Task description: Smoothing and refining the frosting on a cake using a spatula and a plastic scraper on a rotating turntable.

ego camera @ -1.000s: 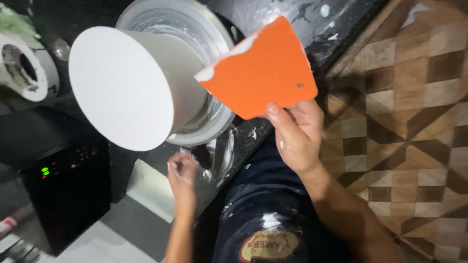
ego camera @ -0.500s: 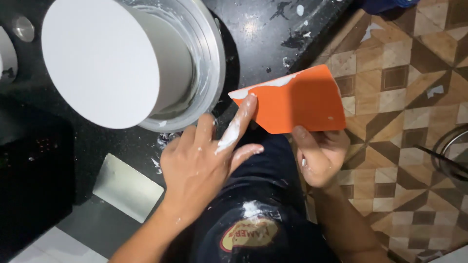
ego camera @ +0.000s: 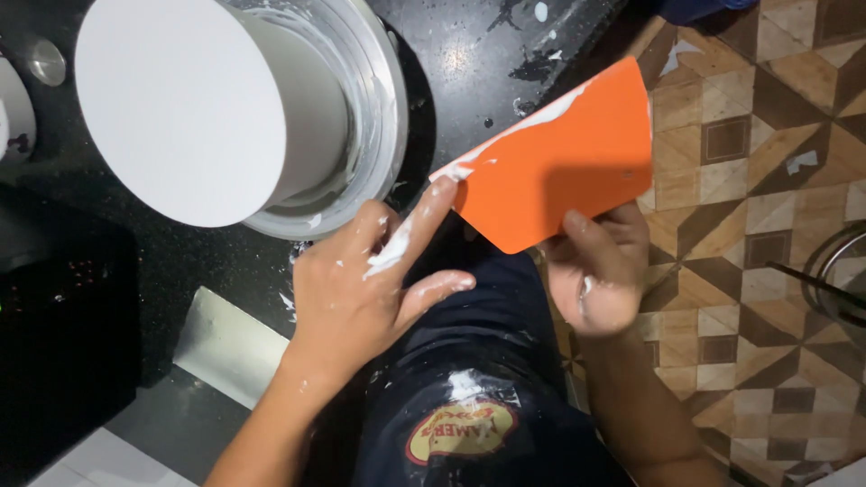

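While the right hand (ego camera: 600, 275) grips the orange scraper (ego camera: 559, 158) by its lower corner, thumb on the face and fingers behind, the left hand (ego camera: 361, 289) lies open with its index finger stretched along the scraper's upper edge, where a ridge of white cream clings. The scraper is held in the air over the person's lap, just beyond the front edge of the black counter (ego camera: 487, 54) and tilted so its creamy edge faces the bowl. To clean that edge well, I would judge that the finger should run in one steady pass from end to end, pressed flat against the plastic, with the right hand keeping the scraper rigid so it does not flex away and flick cream onto the dark trousers (ego camera: 478, 361) or the patterned floor (ego camera: 767, 180). Cream already coats the index finger and spots the back of the hand, so the gathered cream is better carried to the bowl than left to drip. On the counter, a wide metal bowl (ego camera: 383, 117) with cream-smeared walls surrounds a tall white cylinder (ego camera: 180, 108) with a smooth round top; how much loose cream lies at the bowl's bottom cannot be told. At the right edge, another metal vessel (ego camera: 834, 271) shows only its rim, contents unseen.
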